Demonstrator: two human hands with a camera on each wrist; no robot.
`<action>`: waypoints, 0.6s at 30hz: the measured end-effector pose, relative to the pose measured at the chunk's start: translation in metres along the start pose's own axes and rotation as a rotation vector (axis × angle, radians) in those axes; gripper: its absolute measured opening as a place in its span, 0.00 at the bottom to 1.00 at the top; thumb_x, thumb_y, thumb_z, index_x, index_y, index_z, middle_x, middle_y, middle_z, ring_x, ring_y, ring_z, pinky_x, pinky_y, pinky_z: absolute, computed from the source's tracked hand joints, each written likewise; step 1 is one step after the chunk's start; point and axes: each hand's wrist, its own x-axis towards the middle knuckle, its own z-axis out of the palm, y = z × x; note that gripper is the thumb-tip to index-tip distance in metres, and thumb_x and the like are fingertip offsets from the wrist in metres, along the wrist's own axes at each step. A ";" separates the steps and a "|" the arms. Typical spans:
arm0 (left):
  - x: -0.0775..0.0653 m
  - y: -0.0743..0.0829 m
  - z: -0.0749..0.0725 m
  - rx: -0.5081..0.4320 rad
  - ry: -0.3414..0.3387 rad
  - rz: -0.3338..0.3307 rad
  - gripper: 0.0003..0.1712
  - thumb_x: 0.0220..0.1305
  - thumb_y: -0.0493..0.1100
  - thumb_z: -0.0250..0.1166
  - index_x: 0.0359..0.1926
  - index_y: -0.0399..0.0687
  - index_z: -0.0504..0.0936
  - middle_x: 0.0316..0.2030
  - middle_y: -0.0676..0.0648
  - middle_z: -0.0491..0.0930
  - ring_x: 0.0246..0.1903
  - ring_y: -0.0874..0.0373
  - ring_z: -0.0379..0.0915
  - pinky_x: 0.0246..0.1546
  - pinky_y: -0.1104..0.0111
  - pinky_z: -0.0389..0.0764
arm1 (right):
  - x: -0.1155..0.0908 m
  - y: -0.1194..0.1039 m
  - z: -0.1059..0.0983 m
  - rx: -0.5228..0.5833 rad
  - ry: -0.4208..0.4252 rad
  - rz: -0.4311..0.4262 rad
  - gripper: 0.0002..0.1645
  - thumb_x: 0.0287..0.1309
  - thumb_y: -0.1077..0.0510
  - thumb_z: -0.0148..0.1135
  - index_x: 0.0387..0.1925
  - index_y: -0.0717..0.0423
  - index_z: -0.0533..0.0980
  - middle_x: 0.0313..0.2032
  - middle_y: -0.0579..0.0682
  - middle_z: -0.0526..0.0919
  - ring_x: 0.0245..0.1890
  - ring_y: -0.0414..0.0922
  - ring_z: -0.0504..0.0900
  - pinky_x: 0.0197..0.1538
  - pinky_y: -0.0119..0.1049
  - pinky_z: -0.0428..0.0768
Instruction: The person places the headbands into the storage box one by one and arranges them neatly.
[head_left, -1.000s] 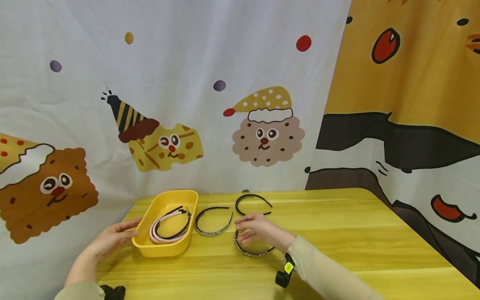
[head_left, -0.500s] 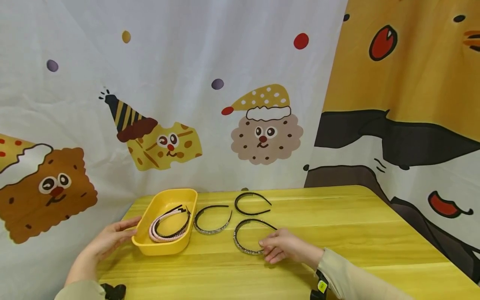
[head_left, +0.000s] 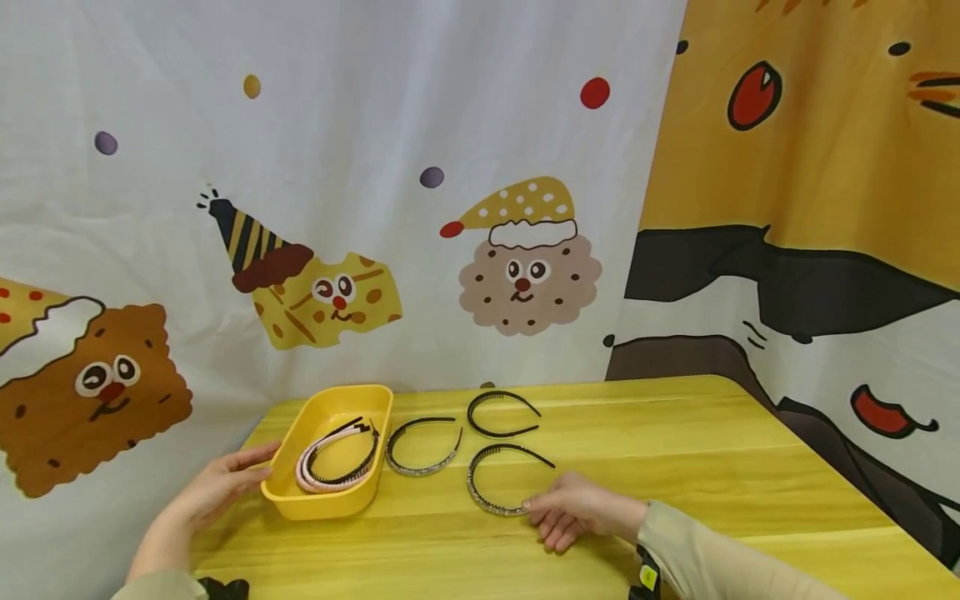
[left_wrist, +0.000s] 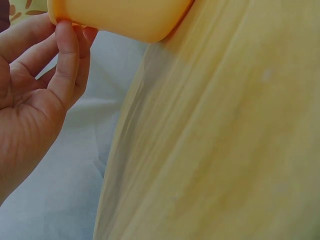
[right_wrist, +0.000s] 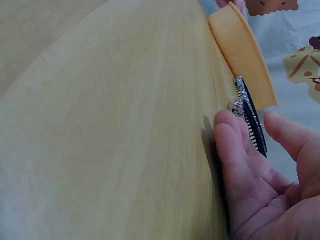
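In the head view, my left hand holds the near left rim of a yellow plastic bin. The left wrist view has the thumb and bent fingertips of that hand right at the rim of the bin. Pink and black headbands lie inside it. My right hand pinches the near end of a glittery black headband between thumb and index finger, its other fingers curled. From the right wrist, the sparkling headband shows between thumb and fingers, its held end hidden.
Another glittery headband lies just right of the bin, and a plain black toothed headband lies farther back. All rest on a yellow wood-grain table. A cartoon-printed curtain hangs behind the table's far edge.
My right hand has moved right and nearer, from over the headband's left side to its near end, which it now pinches. My left hand has stayed at the bin.
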 end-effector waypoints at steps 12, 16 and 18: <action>-0.002 -0.001 -0.003 -0.017 -0.027 0.003 0.37 0.73 0.38 0.54 0.70 0.22 0.47 0.61 0.53 0.69 0.50 0.74 0.71 0.50 0.74 0.74 | 0.016 -0.005 -0.010 -0.098 0.083 0.023 0.24 0.61 0.47 0.64 0.31 0.67 0.81 0.20 0.54 0.82 0.16 0.41 0.81 0.24 0.35 0.82; -0.001 -0.002 -0.003 -0.039 -0.028 0.008 0.37 0.73 0.38 0.54 0.70 0.22 0.47 0.59 0.57 0.70 0.51 0.74 0.71 0.50 0.74 0.74 | 0.024 -0.007 -0.012 -0.143 0.125 0.027 0.22 0.58 0.47 0.67 0.28 0.66 0.81 0.20 0.54 0.82 0.15 0.41 0.80 0.23 0.35 0.82; 0.000 -0.002 -0.003 -0.048 -0.025 0.010 0.37 0.73 0.38 0.55 0.70 0.22 0.47 0.58 0.60 0.71 0.51 0.74 0.72 0.50 0.75 0.74 | 0.027 -0.009 -0.012 -0.168 0.143 0.031 0.21 0.57 0.48 0.68 0.27 0.65 0.81 0.19 0.54 0.82 0.14 0.41 0.80 0.23 0.36 0.82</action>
